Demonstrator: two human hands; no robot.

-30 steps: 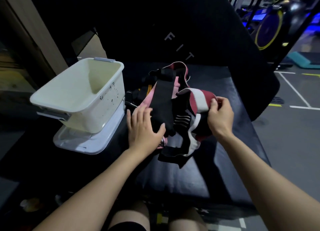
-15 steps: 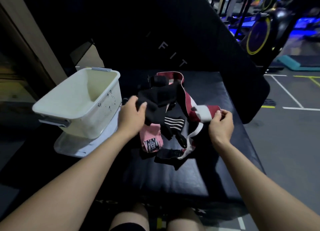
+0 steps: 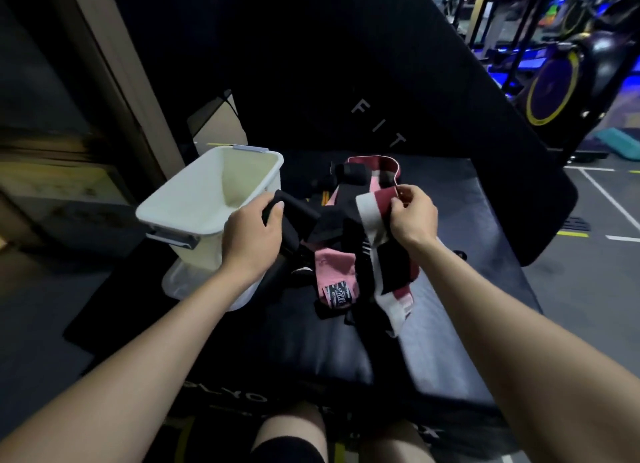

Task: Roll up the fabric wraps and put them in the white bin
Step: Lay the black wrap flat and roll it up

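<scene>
Left hand grips a black wrap just right of the white bin. Tangled fabric wraps lie mid-worktop, none in the bin. Right hand pinches the maroon-and-white wrap, lifted.

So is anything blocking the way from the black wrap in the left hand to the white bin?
Nothing visible. The left hand grips the black wrap right beside the white bin, whose top is open; no wraps show inside it.

A gym — exercise bike (yellow-rimmed), padded bench.
</scene>
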